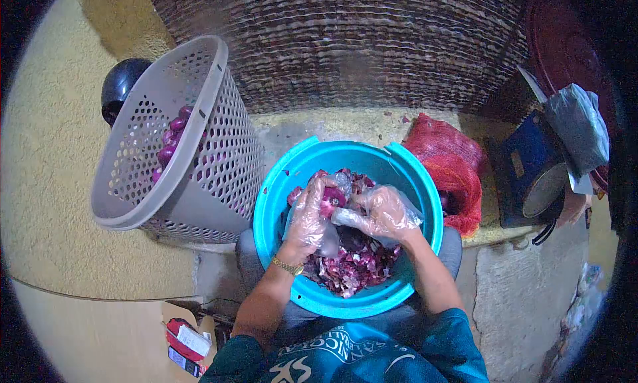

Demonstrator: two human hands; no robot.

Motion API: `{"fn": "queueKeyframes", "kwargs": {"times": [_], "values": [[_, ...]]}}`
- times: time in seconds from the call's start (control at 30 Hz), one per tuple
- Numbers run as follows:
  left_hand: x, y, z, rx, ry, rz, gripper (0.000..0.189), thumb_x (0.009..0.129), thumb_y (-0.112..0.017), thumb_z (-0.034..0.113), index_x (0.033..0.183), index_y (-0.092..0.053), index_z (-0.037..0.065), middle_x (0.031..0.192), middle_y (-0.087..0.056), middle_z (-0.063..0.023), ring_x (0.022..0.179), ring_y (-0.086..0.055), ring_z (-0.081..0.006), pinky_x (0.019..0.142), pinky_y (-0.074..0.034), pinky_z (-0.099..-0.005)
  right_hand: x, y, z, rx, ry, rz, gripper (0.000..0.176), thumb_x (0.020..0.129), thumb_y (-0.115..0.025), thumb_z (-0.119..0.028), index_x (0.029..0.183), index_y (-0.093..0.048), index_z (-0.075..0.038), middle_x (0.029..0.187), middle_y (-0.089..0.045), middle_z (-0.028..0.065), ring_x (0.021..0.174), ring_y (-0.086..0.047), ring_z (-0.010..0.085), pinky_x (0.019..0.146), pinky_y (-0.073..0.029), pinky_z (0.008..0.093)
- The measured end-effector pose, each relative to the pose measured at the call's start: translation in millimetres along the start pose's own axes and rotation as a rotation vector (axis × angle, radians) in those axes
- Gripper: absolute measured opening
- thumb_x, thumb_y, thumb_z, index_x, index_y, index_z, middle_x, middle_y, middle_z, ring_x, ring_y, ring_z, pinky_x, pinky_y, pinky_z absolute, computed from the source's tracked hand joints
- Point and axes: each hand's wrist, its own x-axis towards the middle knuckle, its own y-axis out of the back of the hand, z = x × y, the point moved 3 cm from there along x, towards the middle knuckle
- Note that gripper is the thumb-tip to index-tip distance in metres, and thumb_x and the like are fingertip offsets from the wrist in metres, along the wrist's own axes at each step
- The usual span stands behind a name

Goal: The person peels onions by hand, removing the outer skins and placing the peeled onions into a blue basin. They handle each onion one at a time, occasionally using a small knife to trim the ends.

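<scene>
My left hand (308, 218), in a clear plastic glove and with a gold watch at the wrist, is closed around a red onion (333, 201). My right hand (387, 212), gloved the same way, is beside the onion with its fingers bent toward it. Whatever sits between those fingers, if anything, cannot be made out. Both hands are over a turquoise basin (269, 203) resting on my lap. Loose purple onion skins (352, 270) lie in the basin, below and around my hands.
A tall grey perforated basket (229, 137) with several red onions (171, 140) stands left. To the right are a red mesh sack (442, 147), a blue weighing scale (528, 157) and a wrapped plastic bundle (578, 127). A textured wall (352, 51) rises behind.
</scene>
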Motion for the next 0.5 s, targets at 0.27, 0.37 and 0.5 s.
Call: {"fn": "queueKeyframes", "kwargs": {"times": [0.27,0.37,0.5], "values": [[-1.5,-2.4,14.4,-0.518,0.380,0.032,0.040,0.101,-0.051,0.046,0.114,-0.061,0.009,0.094,-0.067,-0.0058,0.073,-0.062,-0.0133,0.067,-0.052,-0.0267,-3.8,-3.5,-2.9,-0.100,0.100,-0.239,0.047,0.084,-0.064,-0.059,0.078,-0.073,-0.014,0.066,-0.065,0.0157,0.060,-0.064,0.0352,0.057,-0.049,0.0463],[3.2,15.3,-19.5,-0.727,0.453,0.163,0.034,0.101,-0.054,0.038,0.112,-0.062,0.007,0.106,-0.068,-0.0084,0.095,-0.065,-0.0207,0.084,-0.056,-0.0370,-4.3,-2.9,-8.3,-0.202,0.129,-0.377,0.047,0.084,-0.062,-0.060,0.082,-0.075,-0.015,0.069,-0.067,0.0156,0.064,-0.066,0.0343,0.061,-0.051,0.0468],[7.1,7.5,-1.9,-0.922,0.435,0.059,0.035,0.101,-0.053,0.034,0.117,-0.059,0.003,0.123,-0.060,-0.0136,0.118,-0.057,-0.0289,0.103,-0.049,-0.0509,-5.1,1.8,-4.2,-0.145,0.138,-0.313,0.049,0.083,-0.062,-0.062,0.082,-0.075,-0.015,0.069,-0.067,0.0158,0.065,-0.067,0.0351,0.063,-0.051,0.0475]]}}
